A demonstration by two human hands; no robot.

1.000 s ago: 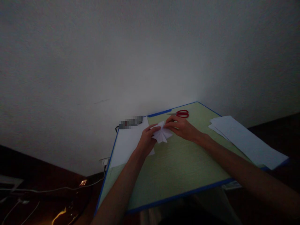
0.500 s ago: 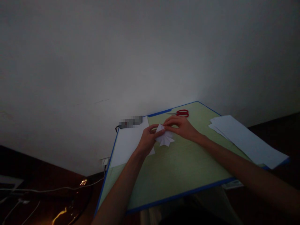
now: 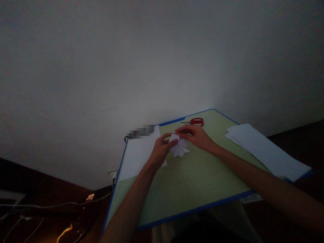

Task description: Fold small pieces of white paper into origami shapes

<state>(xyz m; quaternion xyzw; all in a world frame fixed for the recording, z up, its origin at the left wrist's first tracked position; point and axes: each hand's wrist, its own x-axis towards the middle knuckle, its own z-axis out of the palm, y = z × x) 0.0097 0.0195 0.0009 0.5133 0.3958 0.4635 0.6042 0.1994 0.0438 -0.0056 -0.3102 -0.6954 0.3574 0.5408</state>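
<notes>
A small white folded paper (image 3: 179, 149) with pointed, creased edges is held above the middle of the green table (image 3: 192, 182). My left hand (image 3: 161, 148) grips its left side, thumb on the front and fingers behind. At the paper's upper right, my right hand (image 3: 193, 135) pinches the edge between thumb and fingers. The fingertips hide part of the paper's top. Just beyond my right hand lies a pair of scissors (image 3: 196, 121) with red handles, its blades pointing left.
White sheets (image 3: 263, 148) lie along the table's right edge, overhanging it. Another white sheet (image 3: 136, 158) is under and left of my left hand. A blurred-out dark item (image 3: 140, 131) sits at the back left. The wall (image 3: 162, 67) stands behind; a cable (image 3: 63, 204) runs at lower left.
The folded paper has turned and shifted slightly right and down, its points now spreading downward. My left thumb has moved across its front. My right hand stays at its upper edge.
</notes>
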